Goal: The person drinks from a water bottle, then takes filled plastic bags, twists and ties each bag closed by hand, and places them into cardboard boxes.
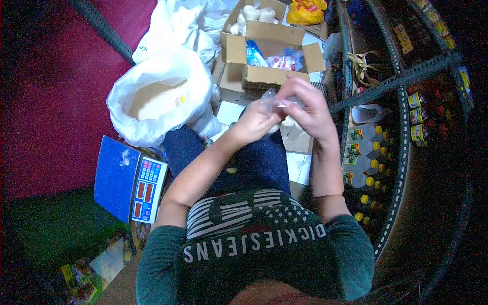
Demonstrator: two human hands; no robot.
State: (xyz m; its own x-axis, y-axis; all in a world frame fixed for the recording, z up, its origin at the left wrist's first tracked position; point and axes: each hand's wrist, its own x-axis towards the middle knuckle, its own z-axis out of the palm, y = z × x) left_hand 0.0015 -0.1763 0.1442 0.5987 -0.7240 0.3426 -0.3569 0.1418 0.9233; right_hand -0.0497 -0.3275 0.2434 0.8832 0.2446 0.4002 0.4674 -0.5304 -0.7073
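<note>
In front of my lap, both hands meet at a small clear plastic bag (291,123) with something white in its lower part. My left hand (254,123) grips the bag from the left, fingers closed around it. My right hand (308,105) pinches the gathered top of the plastic, thumb and fingers bent together. Part of the bag is hidden by my fingers. To the left stands an open white sack (198,81), its rim folded out, with pale granular stuff (157,100) and a small yellow object (182,99) inside.
A digital scale (118,178) sits at my left. Ahead, an open cardboard box (264,76) holds blue and clear packets; another behind holds white filled bags (251,14), beside a yellow bag (306,11). Metal shelving (401,81) with bottles (373,152) flanks my right.
</note>
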